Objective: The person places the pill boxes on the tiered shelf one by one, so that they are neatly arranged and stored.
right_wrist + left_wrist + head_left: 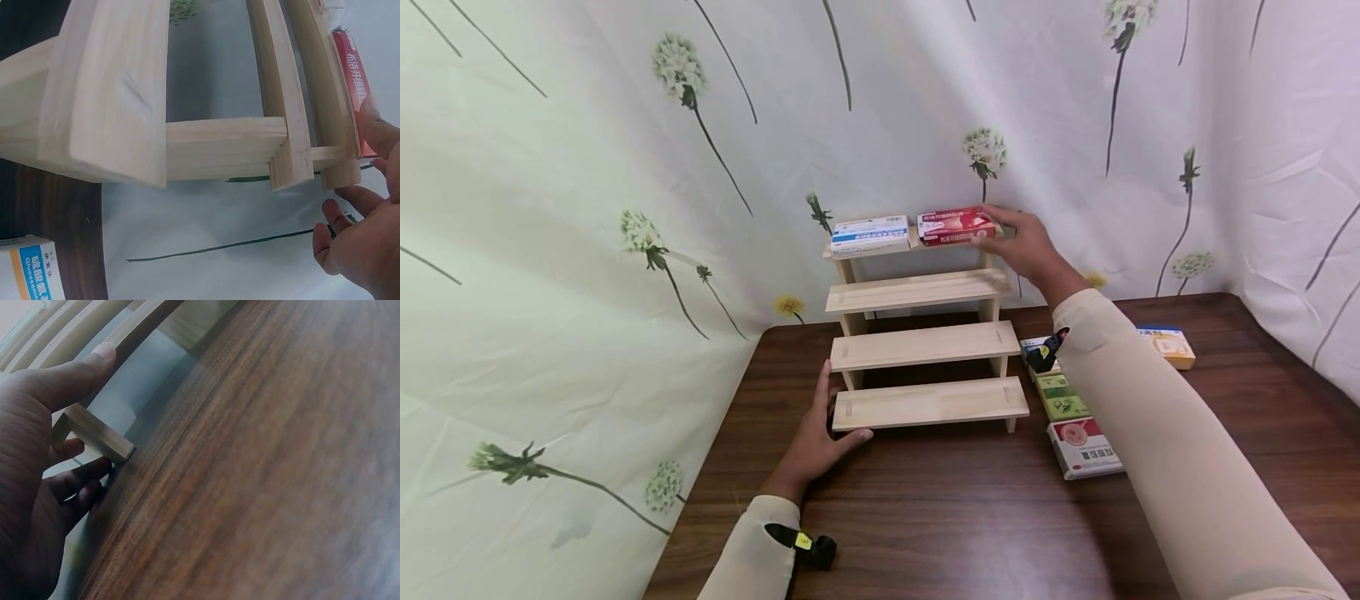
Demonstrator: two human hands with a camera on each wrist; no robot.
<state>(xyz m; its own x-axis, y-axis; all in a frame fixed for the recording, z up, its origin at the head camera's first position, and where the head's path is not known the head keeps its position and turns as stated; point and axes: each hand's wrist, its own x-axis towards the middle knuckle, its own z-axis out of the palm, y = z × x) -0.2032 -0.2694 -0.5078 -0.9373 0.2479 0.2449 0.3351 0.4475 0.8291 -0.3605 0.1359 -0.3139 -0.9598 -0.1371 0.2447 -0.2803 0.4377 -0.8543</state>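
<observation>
A small wooden stepped rack (928,343) stands on the table, with a blue-and-white medicine box (870,236) lying on the left of its top step. On the right of that step lies a red medicine box (956,226). My right hand (1026,246) pinches the red box at its right end, the thumb on its front face in the right wrist view. My left hand (815,437) rests against the left end of the lowest step. In the left wrist view its thumb (103,356) lies along the step's front edge, with the other fingers spread near the rack's leg.
Right of the rack lie a green box (1063,398), a white-and-red box (1084,448) and an orange-and-white box (1172,347), partly covered by the right sleeve. A white flower-print cloth (895,100) hangs close behind the rack. The dark wooden table (940,508) extends in front.
</observation>
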